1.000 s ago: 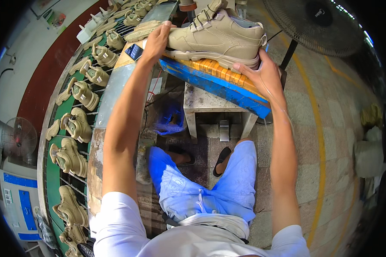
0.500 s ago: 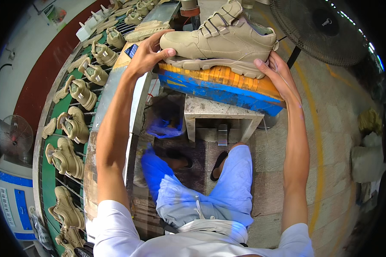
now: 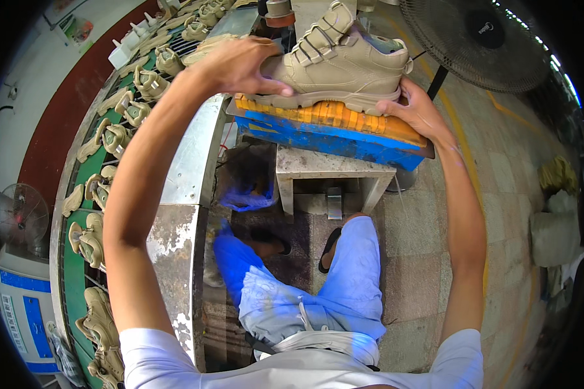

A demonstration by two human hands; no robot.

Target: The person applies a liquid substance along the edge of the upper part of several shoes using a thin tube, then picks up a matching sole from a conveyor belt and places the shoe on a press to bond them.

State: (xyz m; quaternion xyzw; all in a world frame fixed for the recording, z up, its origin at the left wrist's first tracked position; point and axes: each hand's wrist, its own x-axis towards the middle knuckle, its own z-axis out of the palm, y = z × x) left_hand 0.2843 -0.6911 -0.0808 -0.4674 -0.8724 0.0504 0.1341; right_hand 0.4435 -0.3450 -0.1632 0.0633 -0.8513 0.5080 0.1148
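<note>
A tan lace-up shoe with a chunky sole rests lengthwise on an orange ribbed pad above a blue box-like base. Its heel points right and its toe left. My left hand is wrapped over the toe, hiding most of it, with the thumb along the sole's edge. At the heel, my right hand grips from behind, thumb against the sole. Both hands are closed on this one shoe.
On the left, a green conveyor carries several similar tan shoes beside a metal-topped bench. White bottles stand past the conveyor. A large black fan is at the far right. Below the pad sits a pale stand with a metal pedal.
My left hand has moved right and farther over the toe, its elbow swinging out left. My right hand has shifted slightly left at the heel. The shoe remains on the orange pad.
</note>
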